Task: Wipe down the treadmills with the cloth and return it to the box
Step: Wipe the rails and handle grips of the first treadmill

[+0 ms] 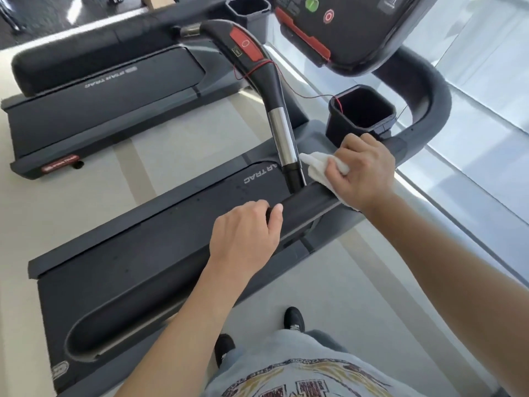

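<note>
near treadmill (148, 253) fills the lower middle, dark belt running lower left to centre, "star trac" printed at its front end. second treadmill (94, 90) sits parallel, upper left, pale floor strip between the two. console (340, 27) top right, green and red buttons showing, thin red cord trailing off it. padded side handrail (429, 110) curves from the console down toward the person. centre bar (274, 101) is black with a red panel and a chrome section, angling down to meet the rail. square black cup holder (362, 113) is just beside the rail, behind the right hand. left hand (246, 236) rests on the rail's free end, fingers curled over it, thumb on top. right hand (362, 170) has fingers curled round the white cloth (317, 170), pressing it onto the rail right at the base of the centre bar; the cloth bunches out past the knuckles and under the palm. grey printed shirt and black shoes at the bottom edge.
</note>
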Demonstrator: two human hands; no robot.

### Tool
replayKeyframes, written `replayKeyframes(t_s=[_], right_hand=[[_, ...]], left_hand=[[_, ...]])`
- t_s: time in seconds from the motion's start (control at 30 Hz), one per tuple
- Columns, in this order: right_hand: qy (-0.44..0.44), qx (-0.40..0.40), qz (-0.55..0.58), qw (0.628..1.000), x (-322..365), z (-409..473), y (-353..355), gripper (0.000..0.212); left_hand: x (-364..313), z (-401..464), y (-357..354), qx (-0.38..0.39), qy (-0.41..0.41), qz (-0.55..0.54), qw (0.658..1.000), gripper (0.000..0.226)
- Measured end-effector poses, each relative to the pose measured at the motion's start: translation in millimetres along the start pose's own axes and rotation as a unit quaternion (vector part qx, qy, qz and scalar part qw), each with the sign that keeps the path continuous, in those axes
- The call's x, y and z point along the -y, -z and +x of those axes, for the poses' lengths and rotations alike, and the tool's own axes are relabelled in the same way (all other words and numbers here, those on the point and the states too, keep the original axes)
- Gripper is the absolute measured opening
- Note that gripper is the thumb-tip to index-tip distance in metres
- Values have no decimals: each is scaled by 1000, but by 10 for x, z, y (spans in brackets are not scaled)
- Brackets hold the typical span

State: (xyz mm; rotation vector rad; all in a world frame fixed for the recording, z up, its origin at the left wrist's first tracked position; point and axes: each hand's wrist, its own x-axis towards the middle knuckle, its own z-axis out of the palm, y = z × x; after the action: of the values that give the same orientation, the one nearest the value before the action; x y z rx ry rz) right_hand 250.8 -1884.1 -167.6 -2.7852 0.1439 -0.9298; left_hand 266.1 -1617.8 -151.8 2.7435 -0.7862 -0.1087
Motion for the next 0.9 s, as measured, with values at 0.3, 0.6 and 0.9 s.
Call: replayKeyframes(t_s=[0.3, 0.6, 0.9], right_hand=[[-74, -1, 9, 997, 1399, -354, -119, 35], [-215, -65, 71, 972, 1889, -942, -103, 35], [-306, -118, 85, 941, 1628, -1003, -136, 28]], left_hand=[[459, -168, 254, 150, -86, -97, 980, 38], [728, -484, 371, 124, -170, -154, 965, 50], [525, -312, 342, 124, -236, -131, 955, 62]])
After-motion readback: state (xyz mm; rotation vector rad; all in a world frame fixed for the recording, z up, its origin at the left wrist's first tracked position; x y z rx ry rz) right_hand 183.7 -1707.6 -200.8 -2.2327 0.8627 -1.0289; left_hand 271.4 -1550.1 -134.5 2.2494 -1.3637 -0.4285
